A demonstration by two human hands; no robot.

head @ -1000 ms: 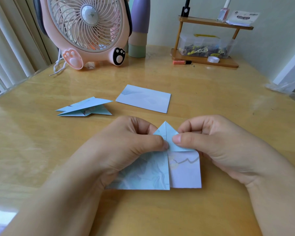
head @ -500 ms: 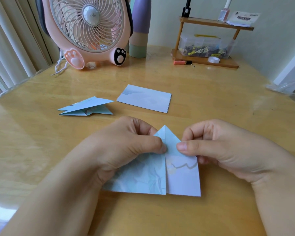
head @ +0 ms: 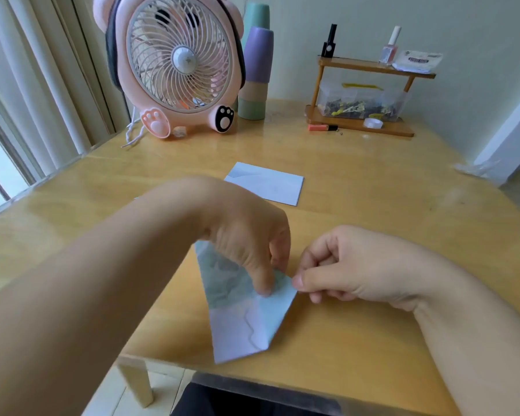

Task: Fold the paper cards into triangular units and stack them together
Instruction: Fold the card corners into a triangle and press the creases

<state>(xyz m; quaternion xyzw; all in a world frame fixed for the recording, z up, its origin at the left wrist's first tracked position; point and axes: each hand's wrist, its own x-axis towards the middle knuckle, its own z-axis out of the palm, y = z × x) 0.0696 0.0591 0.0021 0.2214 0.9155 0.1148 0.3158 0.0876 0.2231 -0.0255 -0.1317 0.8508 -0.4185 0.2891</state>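
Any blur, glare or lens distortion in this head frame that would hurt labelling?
Head view: left forearm smeared by motion blur; glare patches on the table toward the window; wide-angle bending of the curtains; card and far shelf reasonably sharp.

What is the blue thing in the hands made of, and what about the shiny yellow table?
The pale blue printed card being folded looks like thin matte paper: it holds sharp creases and a faint printed pattern shows. The left hand and right hand pinch it. The yellow-brown table looks like wood with a glossy finish, perhaps under a clear cover: grain lines and window glare show.
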